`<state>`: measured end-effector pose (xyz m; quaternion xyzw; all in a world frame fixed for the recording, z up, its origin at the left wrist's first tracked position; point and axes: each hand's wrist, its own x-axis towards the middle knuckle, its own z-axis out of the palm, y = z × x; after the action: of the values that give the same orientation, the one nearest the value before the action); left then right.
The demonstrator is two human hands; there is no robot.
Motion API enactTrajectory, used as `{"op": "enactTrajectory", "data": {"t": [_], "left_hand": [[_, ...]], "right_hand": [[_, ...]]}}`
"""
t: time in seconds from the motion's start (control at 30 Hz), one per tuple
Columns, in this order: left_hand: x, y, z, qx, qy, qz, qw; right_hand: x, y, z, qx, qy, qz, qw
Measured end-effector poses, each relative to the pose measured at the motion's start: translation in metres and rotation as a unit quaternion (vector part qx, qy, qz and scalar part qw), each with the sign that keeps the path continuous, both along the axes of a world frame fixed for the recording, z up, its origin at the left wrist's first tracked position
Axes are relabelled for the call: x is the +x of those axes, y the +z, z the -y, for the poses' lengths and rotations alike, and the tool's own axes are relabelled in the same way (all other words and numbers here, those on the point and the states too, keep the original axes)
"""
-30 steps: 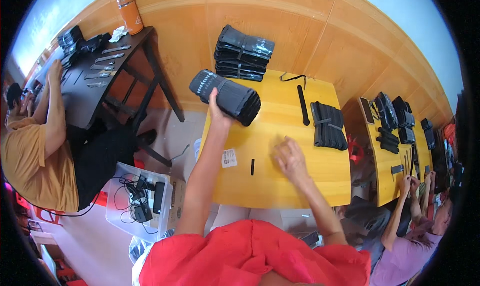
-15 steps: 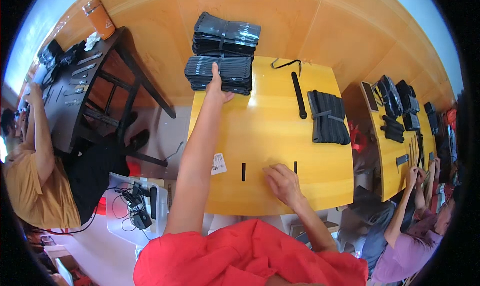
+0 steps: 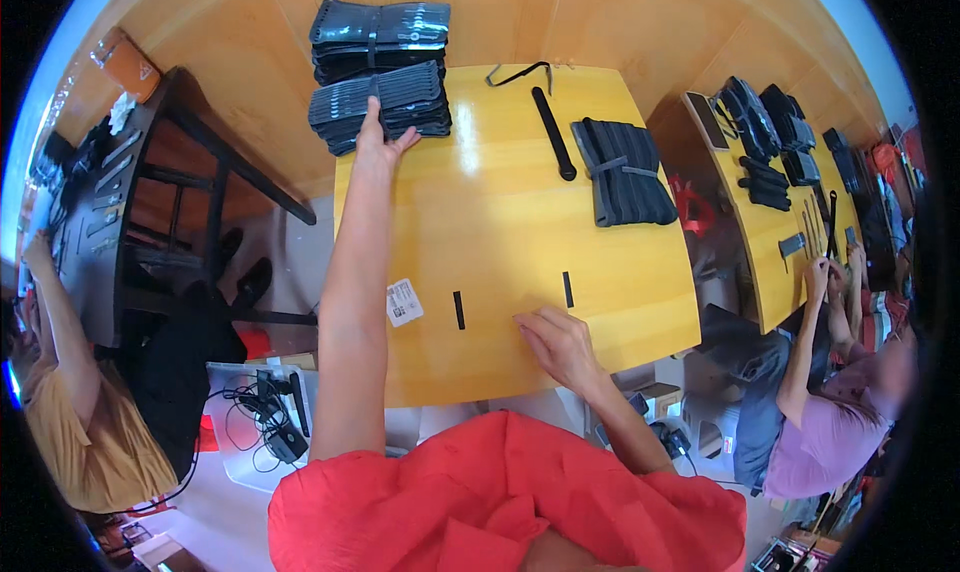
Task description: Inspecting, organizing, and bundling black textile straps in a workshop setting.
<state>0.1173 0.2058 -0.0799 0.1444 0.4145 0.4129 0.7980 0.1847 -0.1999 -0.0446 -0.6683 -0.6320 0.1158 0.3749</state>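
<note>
At the far left of the yellow table [image 3: 480, 232], my left hand [image 3: 383, 142] reaches out and touches the front of a stack of flat black pouches [image 3: 380, 102] with pale tool shapes printed across them. Its visible finger and thumb are spread, with the other fingers partly hidden. Behind it sits a second stack of the same pouches [image 3: 380, 37], with a band around it. My right hand [image 3: 562, 350] hovers or rests near the table's front edge, fingers loosely bent, thumb apart, nothing visible in it. Near it are two short black strips, one to its left [image 3: 459, 310] and one just beyond it [image 3: 568, 289].
A banded black bundle [image 3: 630, 177], a long black bar [image 3: 554, 134] and a thin black strap [image 3: 520, 74] lie farther back. A white label [image 3: 404, 303] is at the left. Co-workers sit at a dark table [image 3: 140, 202] and another yellow table [image 3: 770, 252]. A plastic bin [image 3: 235, 452] holds cables.
The whole view has shifted, so the table sits higher and farther left. My left hand stays at the near stack, its thumb now more spread. My right hand remains by the strips.
</note>
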Motion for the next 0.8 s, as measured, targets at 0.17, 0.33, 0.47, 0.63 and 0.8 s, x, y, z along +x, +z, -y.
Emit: {"op": "enactTrajectory", "data": {"t": [0.17, 0.33, 0.47, 0.63, 0.8], "left_hand": [[-0.01, 0.008, 0.014, 0.082, -0.05, 0.017, 0.995], [-0.034, 0.029, 0.039, -0.038, -0.05, -0.111, 0.992], [-0.099, 0.041, 0.089, 0.111, -0.049, -0.098, 0.988], [-0.197, 0.041, 0.181, 0.184, -0.116, -0.101, 0.971], [-0.242, 0.02, 0.271, 0.107, -0.059, -0.109, 0.987]], "right_hand": [[-0.008, 0.007, 0.013, 0.015, -0.003, 0.009, 1.0], [-0.005, 0.013, 0.038, -0.027, -0.011, 0.04, 0.999], [0.013, 0.007, 0.061, -0.006, -0.064, 0.048, 0.997], [0.067, -0.001, 0.062, -0.015, -0.212, 0.082, 0.974], [0.106, -0.008, 0.004, 0.037, -0.258, 0.156, 0.953]]}}
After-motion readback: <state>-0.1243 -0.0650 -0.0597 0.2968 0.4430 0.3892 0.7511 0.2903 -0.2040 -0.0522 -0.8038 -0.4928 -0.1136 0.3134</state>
